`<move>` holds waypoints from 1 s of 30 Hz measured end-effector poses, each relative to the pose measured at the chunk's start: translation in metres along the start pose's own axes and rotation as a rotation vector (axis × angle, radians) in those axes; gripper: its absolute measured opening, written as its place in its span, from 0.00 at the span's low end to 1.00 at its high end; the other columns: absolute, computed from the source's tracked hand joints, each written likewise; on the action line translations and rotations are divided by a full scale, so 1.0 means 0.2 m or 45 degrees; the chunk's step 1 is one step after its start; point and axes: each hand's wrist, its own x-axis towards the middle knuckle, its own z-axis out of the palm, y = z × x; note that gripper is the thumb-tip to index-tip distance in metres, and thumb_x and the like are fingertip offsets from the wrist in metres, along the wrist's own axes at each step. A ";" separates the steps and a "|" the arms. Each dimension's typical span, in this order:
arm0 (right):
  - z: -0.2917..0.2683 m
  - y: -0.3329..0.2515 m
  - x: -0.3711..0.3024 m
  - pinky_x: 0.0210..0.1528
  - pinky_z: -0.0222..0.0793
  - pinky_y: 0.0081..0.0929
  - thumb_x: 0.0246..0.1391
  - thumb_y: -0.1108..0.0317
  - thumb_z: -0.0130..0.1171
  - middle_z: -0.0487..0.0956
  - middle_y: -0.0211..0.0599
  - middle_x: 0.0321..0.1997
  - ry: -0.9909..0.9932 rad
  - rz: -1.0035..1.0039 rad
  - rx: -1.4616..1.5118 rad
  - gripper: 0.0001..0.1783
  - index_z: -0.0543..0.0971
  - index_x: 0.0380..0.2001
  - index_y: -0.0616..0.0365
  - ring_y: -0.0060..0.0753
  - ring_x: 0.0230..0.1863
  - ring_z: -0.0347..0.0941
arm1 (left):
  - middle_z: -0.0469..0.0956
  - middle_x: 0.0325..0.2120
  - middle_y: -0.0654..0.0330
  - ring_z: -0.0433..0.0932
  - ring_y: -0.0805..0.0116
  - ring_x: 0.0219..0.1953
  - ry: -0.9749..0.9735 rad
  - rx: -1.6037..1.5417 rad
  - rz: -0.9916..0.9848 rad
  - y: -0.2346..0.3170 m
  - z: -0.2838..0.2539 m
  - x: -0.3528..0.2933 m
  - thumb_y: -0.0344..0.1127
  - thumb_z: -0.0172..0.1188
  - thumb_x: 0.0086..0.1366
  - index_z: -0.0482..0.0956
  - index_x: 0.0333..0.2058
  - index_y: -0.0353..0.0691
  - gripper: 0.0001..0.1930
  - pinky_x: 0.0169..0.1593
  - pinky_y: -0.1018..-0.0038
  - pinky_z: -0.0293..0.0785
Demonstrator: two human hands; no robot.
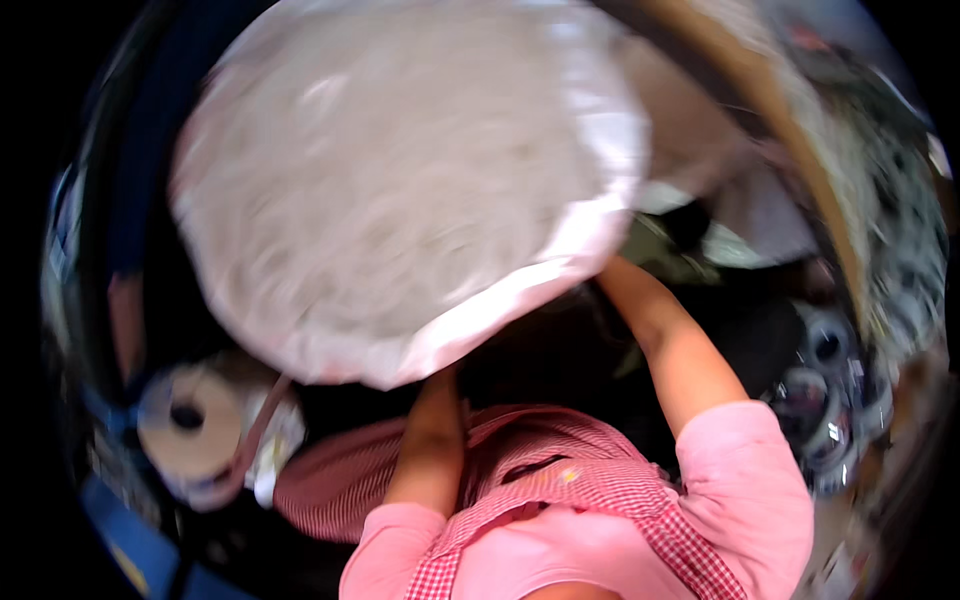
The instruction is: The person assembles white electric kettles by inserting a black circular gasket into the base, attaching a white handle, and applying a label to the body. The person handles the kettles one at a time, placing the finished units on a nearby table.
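Along my right I have a tan-edged surface (812, 165) bearing a blurred heap of clear and pale grey pieces (895, 200), too smeared for me to name, and near the lower end of its edge sit glossy ring-shaped rolls (828, 425) whose support I cannot make out.

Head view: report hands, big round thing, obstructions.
Both hands out of sight. Large round greyish-white object with shiny white rim: blurred, where bare forearms end. Obstruction: it screens both hands.
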 end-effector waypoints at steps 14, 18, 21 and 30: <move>-1.35 0.51 -2.23 0.52 0.74 0.42 0.50 0.62 0.61 0.78 0.43 0.44 0.553 -0.263 0.506 0.18 0.77 0.44 0.54 0.51 0.49 0.77 | 0.81 0.54 0.45 0.82 0.50 0.54 0.049 0.296 0.153 -0.15 -0.04 0.12 0.52 0.52 0.70 0.80 0.58 0.40 0.26 0.58 0.57 0.76; -1.28 0.73 -2.68 0.51 0.73 0.43 0.46 0.68 0.66 0.77 0.43 0.42 1.133 0.326 0.494 0.17 0.78 0.41 0.54 0.52 0.47 0.77 | 0.80 0.55 0.44 0.81 0.51 0.55 0.048 0.182 0.185 -0.12 -0.20 0.12 0.53 0.50 0.70 0.80 0.58 0.40 0.27 0.59 0.56 0.76; -1.29 1.00 -2.71 0.52 0.73 0.42 0.52 0.63 0.63 0.79 0.44 0.41 1.341 0.569 0.383 0.13 0.80 0.40 0.56 0.52 0.48 0.78 | 0.86 0.45 0.47 0.85 0.50 0.46 -0.140 -0.110 0.155 0.01 -0.42 -0.03 0.61 0.59 0.64 0.87 0.48 0.41 0.29 0.52 0.59 0.79; -1.58 1.58 -1.79 0.61 0.74 0.43 0.50 0.45 0.59 0.81 0.58 0.58 1.121 0.693 0.457 0.37 0.80 0.56 0.61 0.53 0.58 0.80 | 0.85 0.32 0.54 0.85 0.57 0.37 0.372 -0.465 0.633 0.63 -1.01 -1.15 0.44 0.69 0.61 0.88 0.37 0.41 0.13 0.44 0.66 0.80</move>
